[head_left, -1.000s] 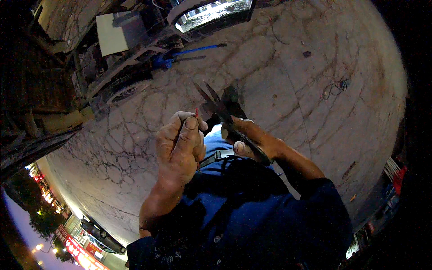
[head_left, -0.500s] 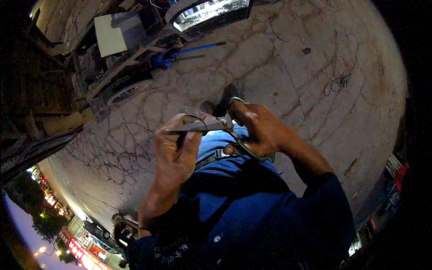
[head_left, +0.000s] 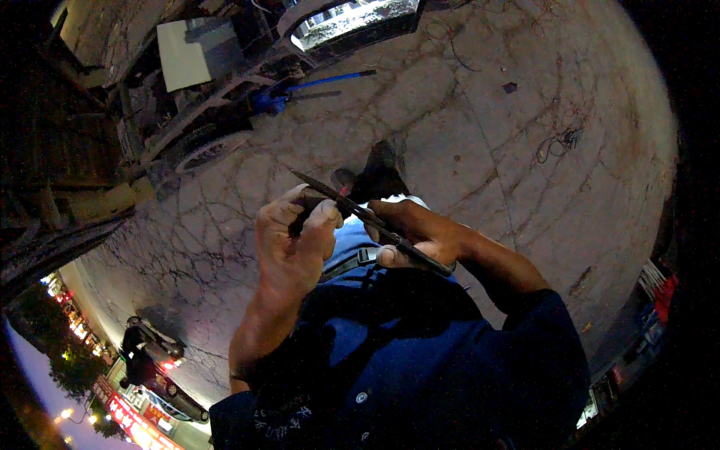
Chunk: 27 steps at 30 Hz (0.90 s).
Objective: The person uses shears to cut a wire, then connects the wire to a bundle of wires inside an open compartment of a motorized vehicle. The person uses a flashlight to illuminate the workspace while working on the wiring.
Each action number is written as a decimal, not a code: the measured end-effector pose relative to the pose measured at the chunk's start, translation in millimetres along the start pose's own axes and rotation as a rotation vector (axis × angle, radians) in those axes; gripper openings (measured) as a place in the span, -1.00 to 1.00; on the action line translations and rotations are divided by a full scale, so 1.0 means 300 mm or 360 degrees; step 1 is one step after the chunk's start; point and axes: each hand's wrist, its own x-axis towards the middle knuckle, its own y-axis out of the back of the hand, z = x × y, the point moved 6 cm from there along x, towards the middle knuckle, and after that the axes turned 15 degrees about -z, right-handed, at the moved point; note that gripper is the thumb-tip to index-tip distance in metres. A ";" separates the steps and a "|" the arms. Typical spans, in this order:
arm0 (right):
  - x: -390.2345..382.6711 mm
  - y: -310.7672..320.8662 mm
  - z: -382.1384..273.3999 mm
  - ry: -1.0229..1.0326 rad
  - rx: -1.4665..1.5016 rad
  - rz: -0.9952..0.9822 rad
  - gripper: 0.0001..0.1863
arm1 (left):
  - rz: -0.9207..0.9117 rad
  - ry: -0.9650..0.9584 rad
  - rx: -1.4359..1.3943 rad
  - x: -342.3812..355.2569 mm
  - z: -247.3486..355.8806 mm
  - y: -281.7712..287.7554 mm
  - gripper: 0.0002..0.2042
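My right hand (head_left: 427,229) grips a pair of scissors (head_left: 358,213) by the handles in front of my waist. The scissors are seen nearly edge-on, with the blades pointing up and to the left. My left hand (head_left: 291,244) is pinched close beside the blades, thumb and fingers pressed together. A thin red piece (head_left: 344,192), like a wire end, shows just past its fingertips, next to the blade. What else lies between the left fingers is hidden.
A vehicle frame with a wheel (head_left: 214,152) stands at the left, a blue long-handled jack (head_left: 274,101) beside it. A pale panel (head_left: 184,64) lies above. Tangled dark wire (head_left: 561,144) is on the cracked ground (head_left: 517,225). A motorbike with a rider (head_left: 146,349) is at lower left.
The scissors have turned from showing their flat side to nearly edge-on, tips now higher. My right hand has rolled with them. The motorbike and rider at lower left have moved farther off.
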 end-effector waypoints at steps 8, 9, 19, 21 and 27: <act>0.001 -0.017 0.028 0.0005 0.0034 -0.0098 -0.49 | -0.0148 0.0049 -0.0137 0.031 0.010 0.004 -0.80; 0.000 -0.018 0.030 -0.0003 0.0017 -0.0111 -0.49 | -0.0162 0.0057 -0.0132 0.031 0.007 0.005 -0.80; -0.009 -0.034 0.015 0.0081 0.0259 -0.0240 -0.48 | -0.0206 0.0122 -0.0317 0.044 -0.016 -0.002 -0.79; -0.011 -0.033 0.033 0.0087 0.0347 -0.0279 -0.48 | -0.0227 0.0191 -0.0477 0.052 -0.029 0.005 -0.79; -0.041 -0.032 0.062 -0.0038 0.0542 -0.0135 -0.35 | -0.0268 0.0136 -0.0316 0.036 0.008 -0.022 -0.80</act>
